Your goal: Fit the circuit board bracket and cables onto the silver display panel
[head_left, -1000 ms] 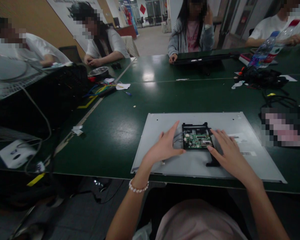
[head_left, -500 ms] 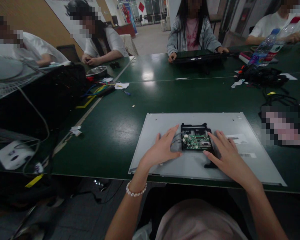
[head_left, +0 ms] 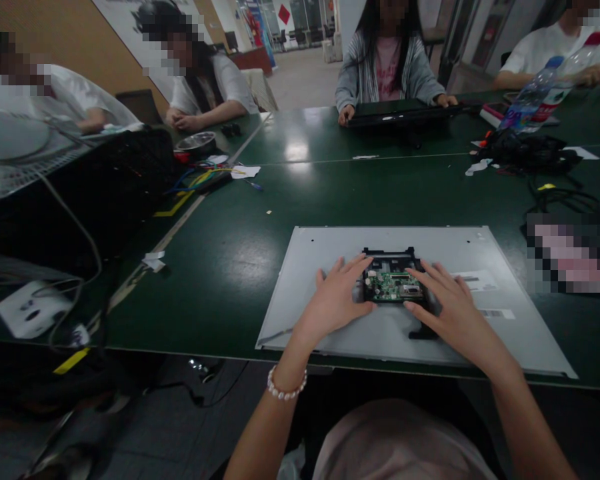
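A light grey metal-backed display panel (head_left: 280, 310) lies flat on the green table. On it rests a black plastic bracket (head_left: 387, 251) that carries a green circuit board (head_left: 387, 285). My left hand (head_left: 333, 297) is at the bracket's left side, its fingers stretched out and spread, with fingertips touching the top left and thumb by the lower left corner. At the right side my right hand (head_left: 447, 300) lies with fingers apart, fingertips and thumb against the bracket's edge. A black arm of the bracket (head_left: 421, 333) shows below my right hand.
A large black casing (head_left: 80, 200) and a white box (head_left: 33, 310) stand at the left. Wires (head_left: 195, 179) and a metal bowl (head_left: 196, 142) lie beyond. Bottles (head_left: 533, 93), black cables (head_left: 535, 153) and a blurred-out item (head_left: 573, 257) are at the right. Opposite, a person holds a black screen (head_left: 400, 119).
My left hand has moved right, onto the bracket's left edge, covering the dark cables there. My right hand has shifted only slightly, its index fingertip now further over the board's edge.
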`<state>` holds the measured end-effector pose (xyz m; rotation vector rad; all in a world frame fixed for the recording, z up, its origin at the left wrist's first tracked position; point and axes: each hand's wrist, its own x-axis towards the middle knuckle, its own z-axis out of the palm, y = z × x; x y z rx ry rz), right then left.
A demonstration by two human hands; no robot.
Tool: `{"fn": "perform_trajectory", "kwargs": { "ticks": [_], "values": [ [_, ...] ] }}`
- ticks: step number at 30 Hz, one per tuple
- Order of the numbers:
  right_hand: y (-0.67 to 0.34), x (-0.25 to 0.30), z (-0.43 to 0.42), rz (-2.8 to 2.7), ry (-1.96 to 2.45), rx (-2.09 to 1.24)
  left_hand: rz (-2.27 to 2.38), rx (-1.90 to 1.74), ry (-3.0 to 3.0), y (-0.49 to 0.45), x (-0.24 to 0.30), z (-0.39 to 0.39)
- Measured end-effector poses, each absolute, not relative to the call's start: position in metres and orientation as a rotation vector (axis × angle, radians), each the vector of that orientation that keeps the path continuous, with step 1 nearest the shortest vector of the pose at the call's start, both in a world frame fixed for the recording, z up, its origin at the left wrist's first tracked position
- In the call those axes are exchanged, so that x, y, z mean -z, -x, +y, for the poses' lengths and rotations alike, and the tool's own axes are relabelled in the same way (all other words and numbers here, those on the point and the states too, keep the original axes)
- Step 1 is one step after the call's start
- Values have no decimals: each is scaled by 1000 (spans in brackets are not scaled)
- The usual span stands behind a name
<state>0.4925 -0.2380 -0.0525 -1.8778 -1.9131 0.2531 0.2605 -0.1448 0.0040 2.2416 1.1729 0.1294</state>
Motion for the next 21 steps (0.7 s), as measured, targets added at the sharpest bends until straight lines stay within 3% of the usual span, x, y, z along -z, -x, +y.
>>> {"fn": "perform_trajectory", "kwargs": {
  "ticks": [15,21],
  "values": [
    [-483,53,-237,-1822,1844,-291,1213,-152,-2225,-258,-4,-147],
    [-487,49,-240,-1651,1773,-374,1345,-336,-2329,-202,-8,-115]
  ]
}}
